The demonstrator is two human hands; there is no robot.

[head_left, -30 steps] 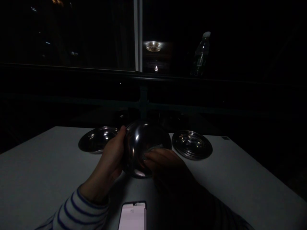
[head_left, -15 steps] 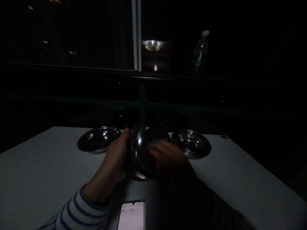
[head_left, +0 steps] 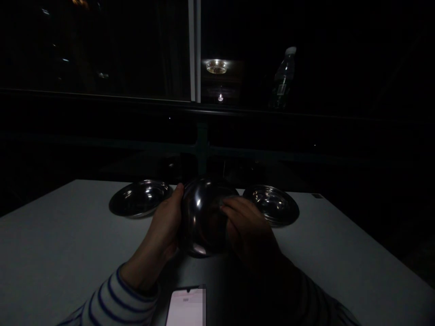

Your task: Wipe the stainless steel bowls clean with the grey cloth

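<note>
In dim light my left hand (head_left: 163, 231) grips the left rim of a shiny steel bowl (head_left: 202, 217) held tilted above the white table (head_left: 61, 244), thumb at the top edge. My right hand (head_left: 246, 226) lies over the bowl's right side, fingers curled against the metal. I cannot make out whether anything is under those fingers. Both sleeves are striped.
Two more steel dishes rest on the table: one at the left (head_left: 139, 203) and one at the right (head_left: 272, 204). A lit phone (head_left: 186, 308) lies at the near edge. A plastic bottle (head_left: 283, 79) stands on a dark ledge behind.
My right hand has slid up and to the right over the bowl. The bowl has turned slightly in my left hand, which keeps its grip.
</note>
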